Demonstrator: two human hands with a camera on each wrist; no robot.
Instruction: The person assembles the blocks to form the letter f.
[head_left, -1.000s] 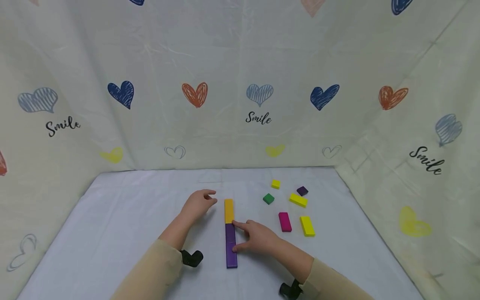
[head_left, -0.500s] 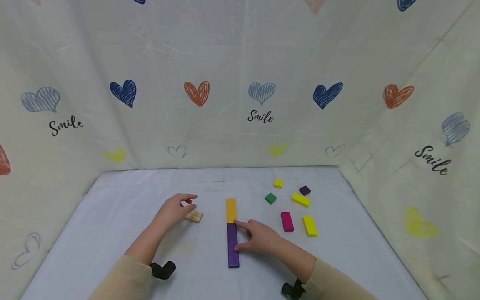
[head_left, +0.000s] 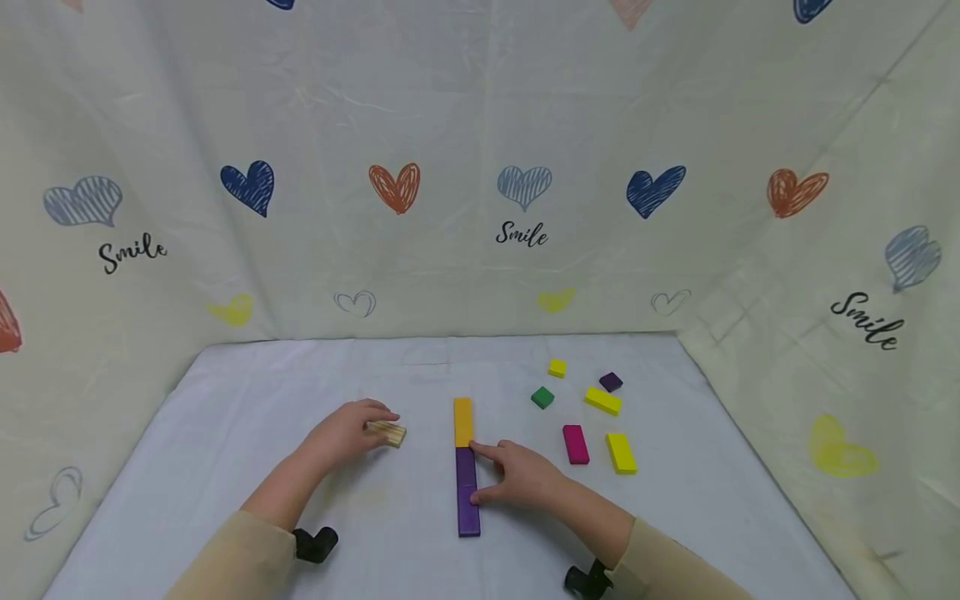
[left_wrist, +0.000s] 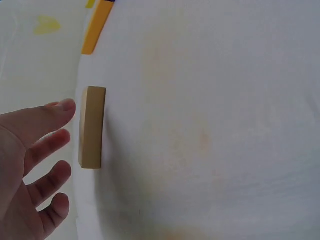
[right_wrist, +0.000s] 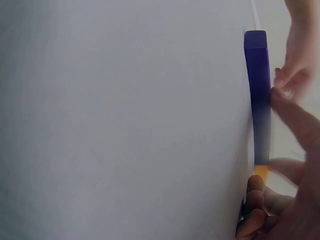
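A plain wooden block (head_left: pixel 390 433) lies left of centre on the white cloth, its left end hidden under my left hand (head_left: pixel 347 435). In the left wrist view, that hand's fingers are spread beside the wooden block (left_wrist: pixel 92 127), with a gap between thumb and block. At the centre, a yellow-orange block (head_left: pixel 462 422) lies end to end with two purple blocks (head_left: pixel 468 512) in a straight line. My right hand (head_left: pixel 525 477) touches the line's right side, index fingertip near the orange-purple joint and thumb on the purple part. Its other fingers are curled in the right wrist view.
To the right lie a magenta block (head_left: pixel 576 444), an upright-lying yellow block (head_left: pixel 621 453) and a slanted yellow block (head_left: pixel 602 401). Behind them are a green block (head_left: pixel 542 397), a small yellow block (head_left: pixel 557 368) and a dark purple block (head_left: pixel 611 382). A heart-printed curtain (head_left: pixel 450 267) encloses the table.
My left hand has moved left from beside the orange block to the wooden block, then lowered over it. My right hand stays at the line of blocks.
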